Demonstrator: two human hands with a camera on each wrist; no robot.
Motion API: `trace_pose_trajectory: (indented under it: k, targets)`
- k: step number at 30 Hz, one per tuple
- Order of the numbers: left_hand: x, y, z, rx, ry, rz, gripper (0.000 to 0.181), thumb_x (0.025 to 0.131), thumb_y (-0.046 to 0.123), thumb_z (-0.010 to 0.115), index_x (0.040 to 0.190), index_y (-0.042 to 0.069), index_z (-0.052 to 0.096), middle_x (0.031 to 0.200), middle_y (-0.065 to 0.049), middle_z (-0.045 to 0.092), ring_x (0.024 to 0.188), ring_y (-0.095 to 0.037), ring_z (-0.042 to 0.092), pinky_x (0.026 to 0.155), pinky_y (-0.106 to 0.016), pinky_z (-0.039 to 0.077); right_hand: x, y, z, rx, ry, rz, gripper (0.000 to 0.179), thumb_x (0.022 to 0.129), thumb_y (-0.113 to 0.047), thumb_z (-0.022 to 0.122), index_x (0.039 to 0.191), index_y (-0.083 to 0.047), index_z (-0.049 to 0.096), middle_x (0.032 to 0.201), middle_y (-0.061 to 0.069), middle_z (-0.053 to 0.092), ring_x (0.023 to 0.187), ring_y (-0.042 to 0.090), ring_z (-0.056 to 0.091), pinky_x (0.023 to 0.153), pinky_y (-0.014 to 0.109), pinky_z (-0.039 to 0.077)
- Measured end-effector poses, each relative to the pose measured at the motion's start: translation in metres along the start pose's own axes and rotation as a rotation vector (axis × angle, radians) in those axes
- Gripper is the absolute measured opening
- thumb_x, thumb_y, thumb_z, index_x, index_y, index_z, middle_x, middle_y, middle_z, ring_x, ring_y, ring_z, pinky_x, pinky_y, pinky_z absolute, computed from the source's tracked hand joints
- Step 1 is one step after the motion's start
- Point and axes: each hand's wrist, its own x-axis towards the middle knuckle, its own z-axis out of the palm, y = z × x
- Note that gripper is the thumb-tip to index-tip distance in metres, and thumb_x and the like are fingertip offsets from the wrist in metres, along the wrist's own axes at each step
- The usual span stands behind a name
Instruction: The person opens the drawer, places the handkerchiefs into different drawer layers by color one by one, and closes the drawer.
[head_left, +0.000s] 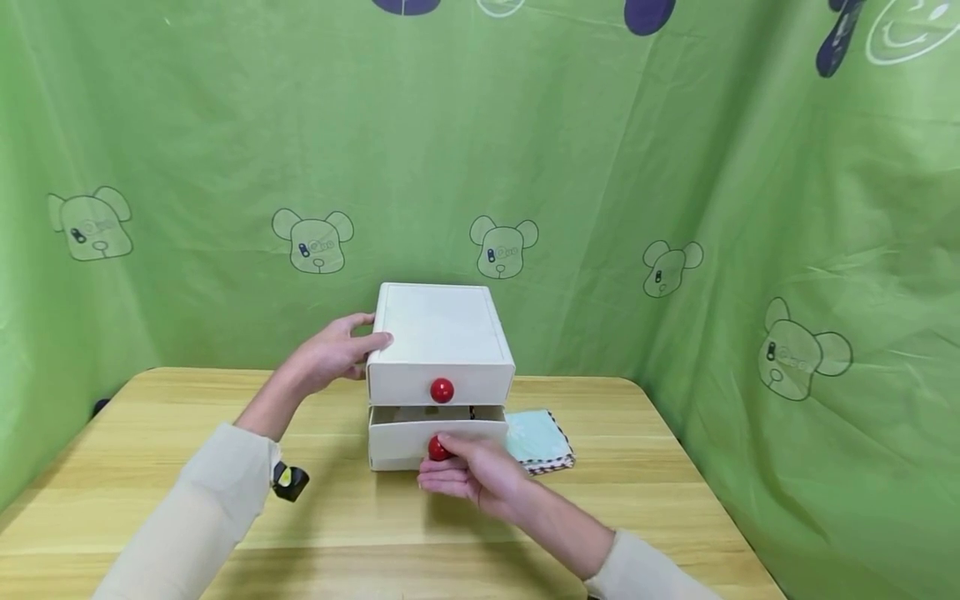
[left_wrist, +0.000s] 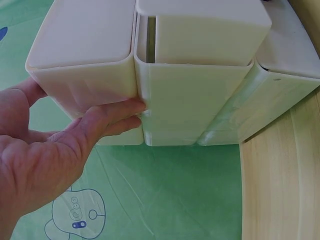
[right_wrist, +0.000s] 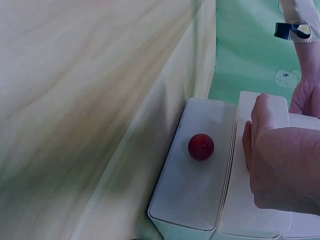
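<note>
A white cabinet with stacked drawers (head_left: 442, 321) stands on the table. Its middle drawer (head_left: 393, 448) is pulled partway out, and a dark gap shows above the drawer front. My right hand (head_left: 487, 477) pinches this drawer's red knob (head_left: 438, 450), thumb on top and fingers below. Against the cabinet's left side lies my left hand (head_left: 333, 354), fairly straight fingers along the wall and thumb over the top edge. The top drawer, with its own red knob (head_left: 442, 390), is closed. In the right wrist view the bottom drawer (right_wrist: 192, 190) is closed too, its red knob (right_wrist: 201, 147) uncovered.
A folded light-blue cloth (head_left: 538, 437) with a patterned border lies right of the cabinet, partly behind it. The wooden table (head_left: 337, 533) reaches back to a green curtain (head_left: 412, 167) printed with bear heads. A black strap device (head_left: 289, 482) sits on the left wrist.
</note>
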Motion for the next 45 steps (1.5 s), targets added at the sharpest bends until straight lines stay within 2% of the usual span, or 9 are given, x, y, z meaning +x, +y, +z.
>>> trace_pose_trajectory:
  k: [7, 18, 29, 38, 45]
  targets:
    - [0.0, -0.001, 0.0, -0.013, -0.004, 0.008, 0.079, 0.095, 0.035, 0.057, 0.153, 0.009, 0.011, 0.121, -0.019, 0.06, 0.105, -0.028, 0.062, 0.092, -0.042, 0.051, 0.013, -0.003, -0.002, 0.01, 0.034, -0.004, 0.041, 0.097, -0.02, 0.054, 0.125, 0.01, 0.048, 0.115, 0.035, 0.057, 0.099, 0.04, 0.065, 0.087, 0.039, 0.054]
    - [-0.002, 0.001, 0.001, -0.001, 0.012, 0.001, 0.08, 0.094, 0.036, 0.059, 0.153, 0.01, 0.013, 0.123, -0.017, 0.06, 0.111, -0.03, 0.058, 0.094, -0.043, 0.05, 0.026, -0.005, -0.005, 0.038, 0.049, -0.026, 0.039, 0.098, -0.018, 0.051, 0.123, 0.012, 0.047, 0.118, 0.038, 0.054, 0.111, 0.048, 0.054, 0.087, 0.04, 0.054]
    - [-0.001, -0.001, 0.001, -0.009, 0.019, 0.01, 0.082, 0.092, 0.038, 0.061, 0.153, 0.01, 0.013, 0.129, -0.019, 0.055, 0.116, -0.033, 0.055, 0.095, -0.043, 0.05, 0.029, -0.004, -0.006, 0.05, 0.052, -0.029, 0.041, 0.098, -0.018, 0.052, 0.124, 0.013, 0.046, 0.117, 0.038, 0.054, 0.106, 0.044, 0.06, 0.087, 0.04, 0.054]
    - [0.0, -0.001, 0.003, -0.038, 0.026, 0.017, 0.08, 0.092, 0.034, 0.061, 0.152, 0.009, 0.014, 0.126, -0.018, 0.057, 0.11, -0.03, 0.059, 0.092, -0.042, 0.052, 0.028, -0.003, -0.008, 0.05, 0.052, -0.027, 0.043, 0.097, -0.019, 0.055, 0.125, 0.012, 0.047, 0.112, 0.035, 0.059, 0.103, 0.043, 0.062, 0.087, 0.04, 0.054]
    - [0.0, -0.001, 0.003, -0.054, 0.034, 0.014, 0.079, 0.093, 0.031, 0.062, 0.152, 0.008, 0.015, 0.122, -0.018, 0.06, 0.104, -0.028, 0.062, 0.087, -0.039, 0.054, 0.026, -0.004, -0.012, -0.014, 0.021, -0.01, 0.046, 0.096, -0.025, 0.057, 0.123, 0.012, 0.048, 0.118, 0.036, 0.056, 0.107, 0.043, 0.06, 0.088, 0.039, 0.053]
